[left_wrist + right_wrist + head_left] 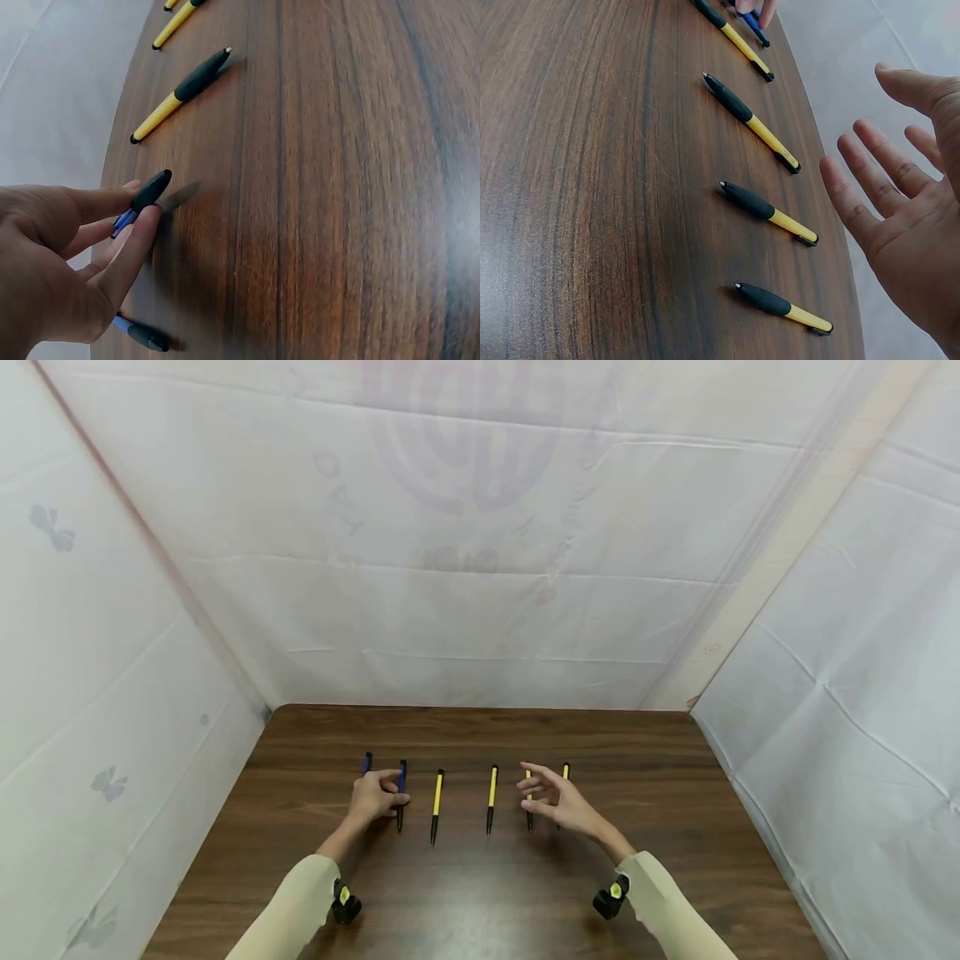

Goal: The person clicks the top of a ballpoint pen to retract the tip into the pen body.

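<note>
— Six pens in a row on the counter (480, 877). Hands?
— Left hand (372, 799) pinches the second blue pen (142, 199); right hand (558, 802) hovers spread, holding nothing, above the yellow pens (769, 208).
— Progress?
— Apparently early; all but one pen lie untouched.

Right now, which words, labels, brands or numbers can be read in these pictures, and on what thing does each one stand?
No text can be read.
White sheet behind the table: faint round emblem and pale marks show through, too blurred to read.
Yellow pens and blue pens: no print visible.
</note>
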